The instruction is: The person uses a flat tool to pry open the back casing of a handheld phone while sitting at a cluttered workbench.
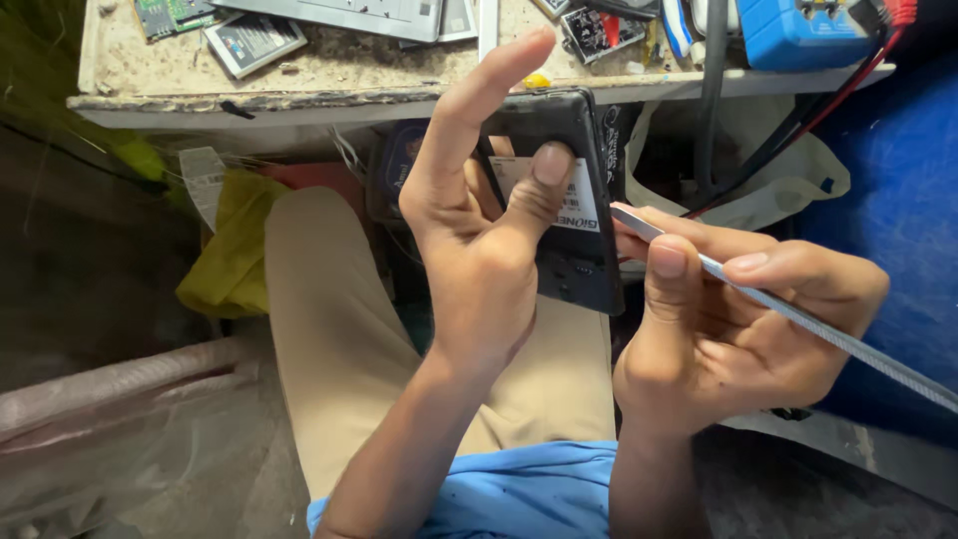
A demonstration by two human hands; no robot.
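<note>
An opened black phone (pixel 569 200) was gripped upright by the left hand (pixel 479 240), just below the workbench edge (pixel 299 100). Beside the phone, thin metal tweezers (pixel 798 314) were pinched in the right hand (pixel 728 319).

Cluttered workbench (pixel 299 100), blue box (pixel 798 35), yellow cloth (pixel 235 250)

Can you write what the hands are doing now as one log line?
left hand: holds opened black phone, thumb on battery | right hand: holds thin metal tool, tip at phone's edge
</note>
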